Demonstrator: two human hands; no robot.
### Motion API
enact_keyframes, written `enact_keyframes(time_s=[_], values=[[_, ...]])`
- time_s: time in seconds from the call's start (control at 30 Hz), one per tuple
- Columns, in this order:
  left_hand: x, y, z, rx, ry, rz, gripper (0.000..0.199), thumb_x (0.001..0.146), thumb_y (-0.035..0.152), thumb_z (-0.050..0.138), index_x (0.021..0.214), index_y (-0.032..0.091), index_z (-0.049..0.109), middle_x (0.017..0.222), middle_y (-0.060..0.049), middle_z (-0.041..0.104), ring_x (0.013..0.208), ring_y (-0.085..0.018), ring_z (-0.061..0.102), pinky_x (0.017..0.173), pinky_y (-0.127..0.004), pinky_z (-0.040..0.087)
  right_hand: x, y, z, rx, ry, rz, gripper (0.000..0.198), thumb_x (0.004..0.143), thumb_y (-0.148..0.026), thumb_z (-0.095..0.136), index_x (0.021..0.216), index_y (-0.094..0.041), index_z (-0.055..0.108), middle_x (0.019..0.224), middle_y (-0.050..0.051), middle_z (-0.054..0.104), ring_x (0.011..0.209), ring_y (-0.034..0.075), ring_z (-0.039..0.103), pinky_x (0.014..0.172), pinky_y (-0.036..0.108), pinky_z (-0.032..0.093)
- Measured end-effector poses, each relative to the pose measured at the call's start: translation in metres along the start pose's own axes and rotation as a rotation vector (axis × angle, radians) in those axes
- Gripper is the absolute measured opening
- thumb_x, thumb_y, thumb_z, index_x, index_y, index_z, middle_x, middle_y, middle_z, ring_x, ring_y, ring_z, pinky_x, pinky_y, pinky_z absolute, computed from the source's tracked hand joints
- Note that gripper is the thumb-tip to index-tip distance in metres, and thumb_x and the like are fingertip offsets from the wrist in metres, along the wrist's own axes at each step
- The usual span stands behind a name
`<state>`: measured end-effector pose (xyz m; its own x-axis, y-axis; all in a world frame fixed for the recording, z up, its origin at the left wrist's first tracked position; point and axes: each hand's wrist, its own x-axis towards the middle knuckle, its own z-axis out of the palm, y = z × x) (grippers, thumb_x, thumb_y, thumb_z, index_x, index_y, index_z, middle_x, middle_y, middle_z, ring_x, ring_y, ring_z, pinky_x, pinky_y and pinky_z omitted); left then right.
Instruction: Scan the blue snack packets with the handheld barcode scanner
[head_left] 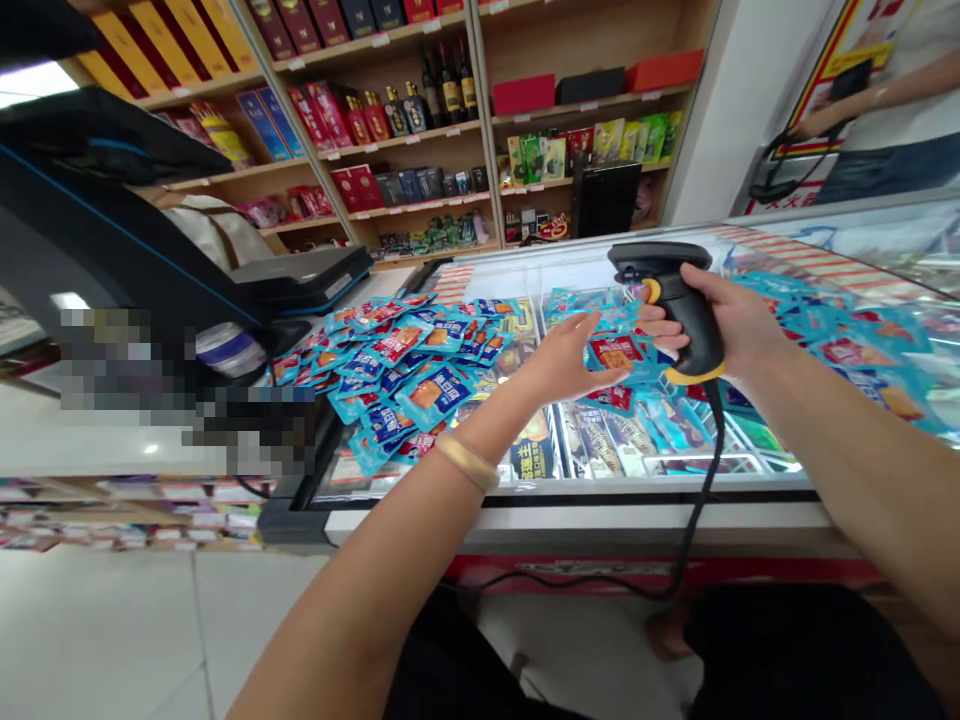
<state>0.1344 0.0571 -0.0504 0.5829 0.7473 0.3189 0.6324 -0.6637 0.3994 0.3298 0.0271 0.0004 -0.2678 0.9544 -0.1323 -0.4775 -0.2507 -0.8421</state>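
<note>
My right hand [742, 315] is wrapped round the grip of a black and yellow barcode scanner [697, 320], held above the glass lid of a chest freezer [600, 520]. Its cord [709, 480] hangs down past the front edge. Just left of the scanner, my left hand [564, 362] reaches over the glass, thumb and fingers apart, with nothing seen between them. Close to those fingertips lie blue and red snack packets [616, 352]; whether they touch is unclear. A heap of similar small packets [435, 390] covers the lid's left part, and more packets [855, 345] are spread at the right.
A dark checkout machine [112, 220] stands at the left, beside a white counter [97, 440]. Shelves [405, 135] of boxes, bottles and bags line the back. Another person's arm [877, 98] shows at upper right. The scanner cord loops along the freezer front.
</note>
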Motion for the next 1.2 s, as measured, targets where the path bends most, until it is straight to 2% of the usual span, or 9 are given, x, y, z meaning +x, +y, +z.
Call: enact_keyframes(time_s=[0.13,0.3,0.47,0.63,0.73,0.8,0.87,1.0,1.2], values=[[0.005,0.007,0.014,-0.012,-0.100,0.007,0.092,0.075,0.051,0.070,0.150,0.011,0.034,0.156,-0.021,0.036,0.145,-0.033,0.033,0.118,-0.046,0.031,0.004,0.003,-0.016,0.058,-0.034,-0.028,0.039,0.100,-0.040,0.033,0.087,-0.013,0.058,0.065,0.000,0.048,0.047,0.005,0.041,0.041,0.014,0.034],[0.000,0.004,0.011,-0.062,-0.088,0.017,0.066,0.082,0.037,0.062,0.143,0.015,0.048,0.145,-0.015,0.053,0.133,-0.028,0.050,0.113,-0.042,0.039,0.016,0.009,-0.026,0.037,-0.110,-0.064,0.028,0.091,-0.045,0.054,0.091,-0.017,0.055,0.067,0.000,0.049,0.047,0.007,0.041,0.039,0.016,0.038],[-0.002,-0.002,0.003,-0.139,0.018,-0.009,0.043,0.087,0.025,0.053,0.129,0.021,0.064,0.126,-0.008,0.069,0.114,-0.022,0.064,0.101,-0.037,0.048,0.016,0.008,-0.027,0.006,-0.103,-0.085,0.031,0.089,-0.050,0.057,0.089,-0.019,0.054,0.067,0.000,0.049,0.047,0.009,0.043,0.038,0.019,0.041],[0.003,-0.014,0.006,-0.364,0.287,-0.315,0.026,0.088,0.035,0.057,0.102,0.018,0.073,0.083,-0.005,0.075,0.086,-0.021,0.070,0.076,-0.031,0.055,0.013,0.006,-0.024,-0.030,-0.102,-0.094,0.033,0.090,-0.051,0.055,0.089,-0.019,0.054,0.067,0.000,0.048,0.048,0.008,0.042,0.039,0.019,0.042],[0.007,-0.021,0.004,-0.737,0.473,-0.534,0.023,0.089,0.037,0.056,0.091,0.017,0.067,0.069,-0.003,0.068,0.075,-0.019,0.070,0.071,-0.032,0.057,0.011,0.006,-0.021,-0.075,-0.123,-0.095,0.032,0.090,-0.052,0.055,0.089,-0.019,0.055,0.068,0.000,0.048,0.048,0.008,0.042,0.040,0.019,0.041],[0.008,-0.024,0.000,-1.056,0.512,-0.633,0.018,0.089,0.035,0.055,0.091,0.019,0.062,0.072,-0.003,0.068,0.075,-0.018,0.070,0.076,-0.035,0.059,0.010,0.007,-0.020,-0.089,-0.128,-0.093,0.031,0.091,-0.050,0.054,0.088,-0.020,0.056,0.068,0.000,0.048,0.048,0.008,0.042,0.040,0.020,0.040],[0.008,-0.026,-0.004,-1.256,0.502,-0.690,0.012,0.085,0.030,0.061,0.090,0.020,0.057,0.076,-0.004,0.069,0.079,-0.018,0.070,0.084,-0.037,0.059,0.009,0.009,-0.018,-0.091,-0.131,-0.083,0.029,0.092,-0.048,0.053,0.086,-0.020,0.056,0.068,0.001,0.048,0.049,0.009,0.042,0.040,0.020,0.039],[0.007,-0.029,-0.008,-1.295,0.550,-0.735,0.024,0.071,0.018,0.073,0.081,0.021,0.052,0.074,0.000,0.066,0.082,-0.016,0.069,0.091,-0.038,0.056,0.008,0.013,-0.015,-0.069,-0.123,-0.031,0.025,0.091,-0.044,0.053,0.085,-0.019,0.054,0.067,0.002,0.049,0.049,0.009,0.042,0.039,0.020,0.038],[0.007,-0.025,-0.005,-1.202,0.629,-0.690,0.015,0.063,0.016,0.067,0.073,0.018,0.056,0.068,0.004,0.065,0.067,-0.011,0.065,0.075,-0.028,0.056,0.005,0.016,-0.012,-0.065,-0.114,0.037,0.020,0.090,-0.038,0.054,0.086,-0.018,0.056,0.068,0.003,0.052,0.050,0.010,0.043,0.037,0.021,0.037]])
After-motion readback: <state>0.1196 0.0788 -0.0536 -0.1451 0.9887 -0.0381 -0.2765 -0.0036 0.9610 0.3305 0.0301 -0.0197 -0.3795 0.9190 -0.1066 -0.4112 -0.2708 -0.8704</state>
